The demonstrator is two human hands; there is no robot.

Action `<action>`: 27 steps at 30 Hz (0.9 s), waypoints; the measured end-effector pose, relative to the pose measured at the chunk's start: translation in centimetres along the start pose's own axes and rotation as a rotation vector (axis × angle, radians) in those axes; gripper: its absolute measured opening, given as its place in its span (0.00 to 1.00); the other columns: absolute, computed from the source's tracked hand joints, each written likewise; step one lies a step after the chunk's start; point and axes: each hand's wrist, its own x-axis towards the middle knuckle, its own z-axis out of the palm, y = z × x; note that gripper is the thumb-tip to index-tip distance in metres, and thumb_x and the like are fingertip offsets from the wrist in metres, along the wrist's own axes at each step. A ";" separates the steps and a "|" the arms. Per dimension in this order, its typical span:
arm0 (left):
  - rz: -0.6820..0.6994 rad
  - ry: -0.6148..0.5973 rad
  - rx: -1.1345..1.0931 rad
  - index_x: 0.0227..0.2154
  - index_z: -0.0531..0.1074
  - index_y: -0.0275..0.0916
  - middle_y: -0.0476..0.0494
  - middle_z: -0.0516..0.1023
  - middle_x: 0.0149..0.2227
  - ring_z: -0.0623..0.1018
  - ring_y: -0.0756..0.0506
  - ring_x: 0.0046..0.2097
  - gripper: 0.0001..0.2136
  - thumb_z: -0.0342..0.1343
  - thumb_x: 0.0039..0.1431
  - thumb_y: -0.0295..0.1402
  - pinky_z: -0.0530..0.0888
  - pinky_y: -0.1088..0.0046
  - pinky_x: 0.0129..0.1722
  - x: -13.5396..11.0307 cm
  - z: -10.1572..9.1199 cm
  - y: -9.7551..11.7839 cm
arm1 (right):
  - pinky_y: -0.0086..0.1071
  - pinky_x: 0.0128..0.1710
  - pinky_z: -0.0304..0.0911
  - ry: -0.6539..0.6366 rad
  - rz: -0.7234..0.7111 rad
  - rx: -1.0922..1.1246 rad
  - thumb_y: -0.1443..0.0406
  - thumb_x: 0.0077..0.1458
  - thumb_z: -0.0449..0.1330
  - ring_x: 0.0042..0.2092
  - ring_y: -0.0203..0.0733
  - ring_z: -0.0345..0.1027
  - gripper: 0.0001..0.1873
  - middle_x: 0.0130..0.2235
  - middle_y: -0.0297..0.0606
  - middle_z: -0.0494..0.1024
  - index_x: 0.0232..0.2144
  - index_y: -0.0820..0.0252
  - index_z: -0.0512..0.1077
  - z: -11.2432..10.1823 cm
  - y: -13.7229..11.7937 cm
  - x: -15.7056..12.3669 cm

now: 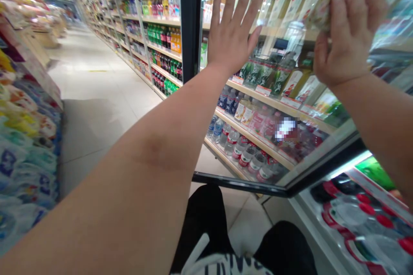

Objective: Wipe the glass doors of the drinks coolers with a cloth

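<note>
A glass cooler door with a black frame [238, 184] stands swung out in front of me. My left hand [230, 36] lies flat against the upper left of the glass, fingers spread, holding nothing. Toward the upper right, my right hand [350, 41] is closed around a pale, crumpled cloth [322, 8] and presses it to the glass. Part of the cloth is hidden behind my fingers. Through the pane, bottled drinks [248, 111] show on shelves, mixed with reflections.
Bottles with red caps [361, 219] lie inside the cooler at lower right. Tall shelves of drinks [163, 38] line the aisle on the left. Packaged goods [26, 159] are stacked at the far left, beside the pale tiled floor [93, 120]. My knees are just below the door.
</note>
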 end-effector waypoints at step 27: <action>0.016 0.044 -0.041 0.70 0.59 0.34 0.36 0.58 0.71 0.57 0.28 0.71 0.29 0.51 0.66 0.27 0.53 0.44 0.71 -0.3 -0.1 -0.1 | 0.67 0.62 0.55 -0.161 0.133 0.031 0.53 0.67 0.47 0.62 0.66 0.60 0.35 0.65 0.46 0.64 0.73 0.42 0.49 0.3 -2.1 -0.3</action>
